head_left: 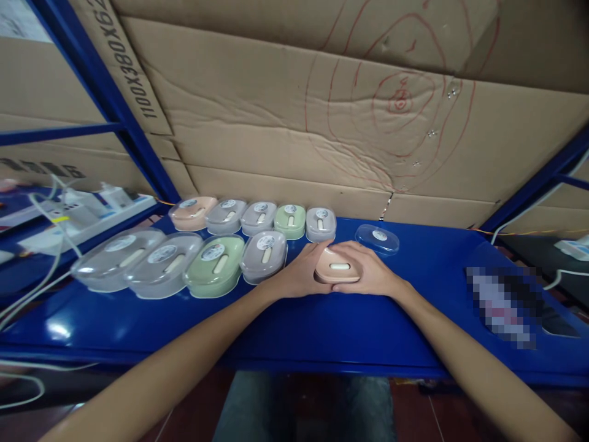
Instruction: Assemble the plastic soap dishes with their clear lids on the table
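Both my hands wrap around a pink rounded box (339, 274) with a pale oval piece on its top, held at the middle of the blue table. My left hand (301, 273) closes on its left side and my right hand (370, 270) on its right side. Whether the box touches the table is hidden by my fingers. Beyond my right hand lies a loose clear lid (377, 239) with a round sticker. Nearest my left hand is a grey box (264, 258) under a clear lid.
Two rows of lidded boxes fill the left side, among them a green box (214, 267) and a pink box (192, 213). A cardboard wall (257, 98) stands behind the blue table (294, 334). Power strips and white cables (59, 233) are at left; a blurred-out item (504, 307) lies right.
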`<action>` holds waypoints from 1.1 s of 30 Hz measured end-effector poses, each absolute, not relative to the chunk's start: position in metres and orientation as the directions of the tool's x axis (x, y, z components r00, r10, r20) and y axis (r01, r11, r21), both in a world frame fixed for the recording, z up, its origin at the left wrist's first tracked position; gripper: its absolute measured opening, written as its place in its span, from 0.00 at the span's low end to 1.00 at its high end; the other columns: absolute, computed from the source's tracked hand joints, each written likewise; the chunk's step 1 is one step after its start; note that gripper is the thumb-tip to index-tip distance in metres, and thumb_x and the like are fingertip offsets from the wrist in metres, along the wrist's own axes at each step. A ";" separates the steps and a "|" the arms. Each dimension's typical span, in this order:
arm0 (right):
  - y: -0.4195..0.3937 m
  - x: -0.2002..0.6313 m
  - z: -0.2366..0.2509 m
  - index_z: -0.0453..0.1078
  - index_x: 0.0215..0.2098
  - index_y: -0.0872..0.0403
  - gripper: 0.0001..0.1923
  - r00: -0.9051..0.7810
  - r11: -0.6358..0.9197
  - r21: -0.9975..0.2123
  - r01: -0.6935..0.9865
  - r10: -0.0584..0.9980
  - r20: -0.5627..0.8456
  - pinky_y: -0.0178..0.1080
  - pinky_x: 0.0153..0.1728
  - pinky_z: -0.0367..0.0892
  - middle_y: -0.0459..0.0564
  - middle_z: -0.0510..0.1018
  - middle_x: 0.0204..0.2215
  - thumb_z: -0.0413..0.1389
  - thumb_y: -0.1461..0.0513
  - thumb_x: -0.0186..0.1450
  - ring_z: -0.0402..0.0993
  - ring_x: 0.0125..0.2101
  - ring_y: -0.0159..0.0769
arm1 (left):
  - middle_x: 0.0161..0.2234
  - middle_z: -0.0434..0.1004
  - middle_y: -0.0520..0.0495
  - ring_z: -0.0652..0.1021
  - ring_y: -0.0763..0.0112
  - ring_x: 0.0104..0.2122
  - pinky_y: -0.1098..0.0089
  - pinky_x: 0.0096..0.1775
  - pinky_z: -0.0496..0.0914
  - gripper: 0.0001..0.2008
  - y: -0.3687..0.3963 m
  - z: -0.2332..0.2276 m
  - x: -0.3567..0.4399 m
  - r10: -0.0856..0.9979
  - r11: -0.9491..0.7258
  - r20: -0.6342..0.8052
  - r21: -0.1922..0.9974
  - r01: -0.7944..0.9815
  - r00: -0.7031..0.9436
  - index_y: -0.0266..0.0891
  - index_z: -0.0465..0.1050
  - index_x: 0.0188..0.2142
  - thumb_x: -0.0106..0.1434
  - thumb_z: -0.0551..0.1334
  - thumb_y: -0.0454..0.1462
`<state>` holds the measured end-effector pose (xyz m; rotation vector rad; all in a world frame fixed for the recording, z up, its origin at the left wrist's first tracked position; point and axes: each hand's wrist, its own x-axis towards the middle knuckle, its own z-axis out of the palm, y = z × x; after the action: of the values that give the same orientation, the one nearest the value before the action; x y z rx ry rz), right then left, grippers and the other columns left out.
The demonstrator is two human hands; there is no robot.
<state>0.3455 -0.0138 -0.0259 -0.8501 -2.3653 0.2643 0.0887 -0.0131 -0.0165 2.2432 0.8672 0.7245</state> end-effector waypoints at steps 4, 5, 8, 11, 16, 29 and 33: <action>-0.012 0.344 -0.025 0.71 0.68 0.46 0.45 -0.584 0.761 -0.399 0.512 0.649 0.487 0.59 0.58 0.76 0.59 0.81 0.59 0.75 0.42 0.59 0.81 0.57 0.57 | 0.71 0.63 0.32 0.65 0.35 0.71 0.37 0.70 0.63 0.55 -0.015 -0.014 0.088 0.738 -0.579 0.243 0.707 0.406 0.629 0.42 0.54 0.77 0.57 0.77 0.49; -0.012 0.343 -0.025 0.71 0.68 0.46 0.44 -0.572 0.754 -0.411 0.512 0.656 0.492 0.58 0.57 0.76 0.59 0.82 0.58 0.75 0.42 0.59 0.81 0.56 0.57 | 0.71 0.64 0.32 0.65 0.34 0.71 0.37 0.69 0.63 0.55 -0.016 -0.014 0.087 0.743 -0.574 0.238 0.709 0.410 0.626 0.42 0.54 0.77 0.57 0.77 0.49; -0.014 0.341 -0.023 0.72 0.66 0.46 0.42 -0.535 0.729 -0.455 0.511 0.685 0.495 0.56 0.56 0.76 0.57 0.82 0.57 0.75 0.44 0.58 0.82 0.55 0.56 | 0.71 0.64 0.32 0.65 0.34 0.71 0.37 0.70 0.63 0.56 -0.016 -0.014 0.086 0.755 -0.555 0.221 0.715 0.424 0.617 0.42 0.54 0.77 0.57 0.77 0.50; -0.015 0.340 -0.022 0.74 0.64 0.45 0.41 -0.497 0.697 -0.496 0.519 0.717 0.488 0.56 0.55 0.76 0.56 0.84 0.56 0.76 0.45 0.56 0.83 0.54 0.56 | 0.72 0.63 0.32 0.64 0.34 0.72 0.38 0.71 0.61 0.56 -0.014 -0.015 0.086 0.760 -0.545 0.212 0.722 0.426 0.615 0.42 0.54 0.77 0.56 0.78 0.50; -0.018 0.338 -0.020 0.74 0.60 0.45 0.38 -0.429 0.643 -0.613 0.459 0.765 0.481 0.55 0.56 0.75 0.54 0.84 0.56 0.77 0.47 0.56 0.83 0.55 0.55 | 0.72 0.64 0.34 0.65 0.36 0.71 0.37 0.70 0.61 0.56 -0.013 -0.015 0.087 0.767 -0.531 0.202 0.733 0.426 0.609 0.44 0.54 0.77 0.55 0.78 0.47; -0.012 0.352 -0.008 0.79 0.56 0.47 0.31 -0.275 0.557 -0.755 0.346 0.830 0.486 0.57 0.62 0.74 0.54 0.85 0.56 0.74 0.44 0.60 0.82 0.57 0.54 | 0.74 0.62 0.34 0.63 0.37 0.73 0.39 0.72 0.59 0.66 -0.013 -0.015 0.087 0.769 -0.513 0.232 0.780 0.358 0.596 0.45 0.44 0.80 0.52 0.81 0.46; -0.006 0.358 -0.007 0.80 0.54 0.46 0.30 -0.138 0.419 -0.891 0.173 0.906 0.400 0.55 0.59 0.78 0.52 0.87 0.54 0.68 0.37 0.63 0.84 0.56 0.54 | 0.66 0.72 0.36 0.70 0.38 0.68 0.38 0.70 0.61 0.66 -0.014 -0.016 0.087 0.768 -0.514 0.221 0.773 0.372 0.601 0.45 0.43 0.80 0.53 0.81 0.44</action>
<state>0.3580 -0.0058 -0.0073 -0.9739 -1.5980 0.8520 0.0874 -0.0138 -0.0156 2.1314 0.8968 0.7301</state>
